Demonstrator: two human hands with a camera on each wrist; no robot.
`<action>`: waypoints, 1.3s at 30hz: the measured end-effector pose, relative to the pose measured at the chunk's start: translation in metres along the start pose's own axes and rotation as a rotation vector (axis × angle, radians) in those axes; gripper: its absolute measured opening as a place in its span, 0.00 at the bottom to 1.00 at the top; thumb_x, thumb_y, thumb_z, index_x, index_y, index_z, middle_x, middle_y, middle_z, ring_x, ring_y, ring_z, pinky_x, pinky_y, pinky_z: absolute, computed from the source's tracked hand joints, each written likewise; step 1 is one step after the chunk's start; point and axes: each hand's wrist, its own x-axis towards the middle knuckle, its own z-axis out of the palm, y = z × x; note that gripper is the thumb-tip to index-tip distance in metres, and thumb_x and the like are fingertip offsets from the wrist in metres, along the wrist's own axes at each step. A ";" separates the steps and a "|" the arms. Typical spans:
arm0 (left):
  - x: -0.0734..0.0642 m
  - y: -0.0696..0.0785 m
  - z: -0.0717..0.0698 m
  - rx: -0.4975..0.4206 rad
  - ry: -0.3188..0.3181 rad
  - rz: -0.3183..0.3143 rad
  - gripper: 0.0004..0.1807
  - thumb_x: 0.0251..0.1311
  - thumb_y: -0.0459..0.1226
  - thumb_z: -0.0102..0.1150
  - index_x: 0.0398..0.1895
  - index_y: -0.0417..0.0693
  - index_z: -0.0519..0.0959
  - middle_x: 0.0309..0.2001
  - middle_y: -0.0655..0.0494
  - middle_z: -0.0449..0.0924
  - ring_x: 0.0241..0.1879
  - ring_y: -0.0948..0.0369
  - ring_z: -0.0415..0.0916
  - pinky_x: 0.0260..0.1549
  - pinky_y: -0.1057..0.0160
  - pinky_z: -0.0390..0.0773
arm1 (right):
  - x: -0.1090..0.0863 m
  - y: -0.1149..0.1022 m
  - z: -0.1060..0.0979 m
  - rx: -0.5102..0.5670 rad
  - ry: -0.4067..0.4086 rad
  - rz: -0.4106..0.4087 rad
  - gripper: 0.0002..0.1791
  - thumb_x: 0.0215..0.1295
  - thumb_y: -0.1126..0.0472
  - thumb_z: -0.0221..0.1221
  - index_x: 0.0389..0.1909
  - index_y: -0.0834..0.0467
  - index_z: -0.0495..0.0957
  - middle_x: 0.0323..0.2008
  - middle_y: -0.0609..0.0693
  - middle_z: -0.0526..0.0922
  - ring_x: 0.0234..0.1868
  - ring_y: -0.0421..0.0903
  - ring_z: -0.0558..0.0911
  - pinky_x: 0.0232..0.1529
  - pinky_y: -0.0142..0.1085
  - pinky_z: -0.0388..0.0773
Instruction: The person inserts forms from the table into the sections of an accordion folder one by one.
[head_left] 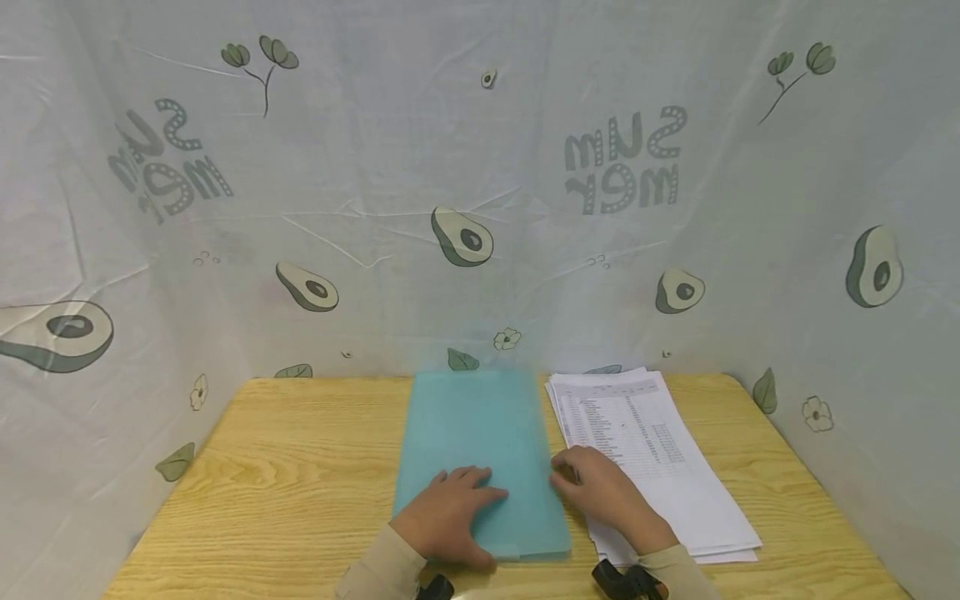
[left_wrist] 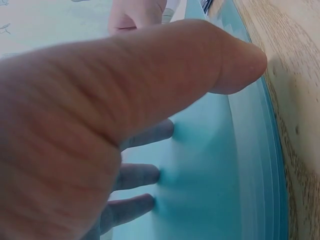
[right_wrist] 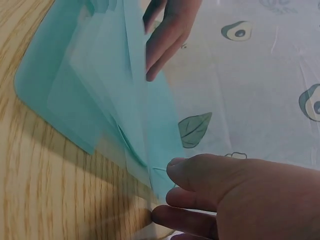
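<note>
A teal plastic folder (head_left: 480, 425) lies upright on the wooden table, its translucent leaves (right_wrist: 100, 75) fanned apart along one side in the right wrist view. My left hand (head_left: 450, 515) rests on its cover with fingers spread, the thumb (left_wrist: 240, 62) stretched out near the edge closest to me. At the folder's right edge, my right hand (head_left: 600, 492) holds the lifted side between curled fingers and thumb (right_wrist: 182, 172). Exactly how many leaves it grips is hard to tell. That hand lies partly over a stack of printed sheets (head_left: 637, 425).
The wooden table (head_left: 300, 467) extends to both sides of the folder. Behind and around it hangs a pale curtain (head_left: 375, 167) printed with avocados and leaves. Dark wrist straps (head_left: 626, 581) sit at the beige sleeves (head_left: 382, 567).
</note>
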 end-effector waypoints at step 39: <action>0.028 0.047 0.009 -0.008 0.216 0.047 0.51 0.50 0.65 0.72 0.76 0.54 0.69 0.71 0.48 0.72 0.68 0.50 0.71 0.64 0.50 0.74 | 0.001 -0.003 -0.009 0.326 0.079 -0.092 0.17 0.74 0.61 0.62 0.60 0.61 0.78 0.49 0.52 0.84 0.43 0.40 0.82 0.43 0.35 0.80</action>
